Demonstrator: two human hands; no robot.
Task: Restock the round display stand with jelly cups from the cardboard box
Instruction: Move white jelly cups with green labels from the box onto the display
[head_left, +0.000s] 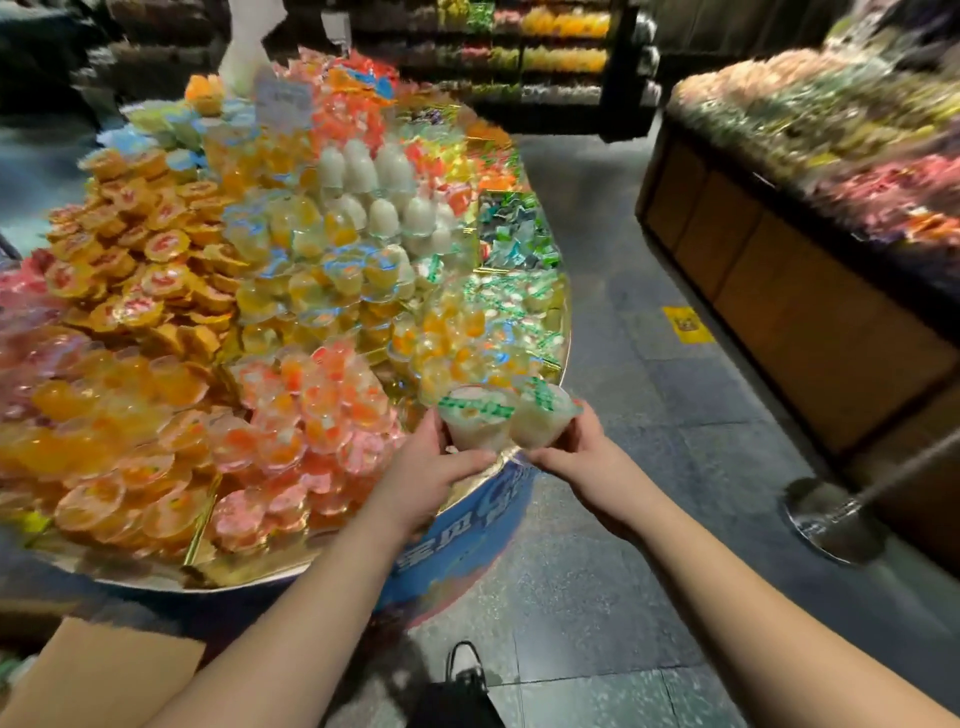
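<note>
Both hands out front at the near rim of the round display stand (519, 457). Left hand (431, 473) grips one jelly cup (475, 421), fingers curled round its side, thumb along the lower edge. Right hand (576, 457) grips a second jelly cup (543, 415) the same way. The two cups are touching, side by side, whitish with green-printed lids, tilted a bit toward the camera, held just above the stand's gold rim beside the green-lidded pile (498, 322).

Stand is heaped with cups in wedge sections split by gold dividers (200, 525): orange lids (140, 260) at left, pink-orange cups (311, 410) near front, yellow cups (311, 270) mid, white egg-shaped ones (374, 182) higher up. Blue printed base (457, 545) under the rim.

Cardboard box (98, 670) flap shows at bottom left, well apart from the hands; contents not visible. A shoe (465, 665) on the grey tiled floor (649, 415). Long candy desk (810, 291) at right, a metal post base (831, 519) near it, dark shelves (545, 52) at the back. Heavy motion blur throughout.
</note>
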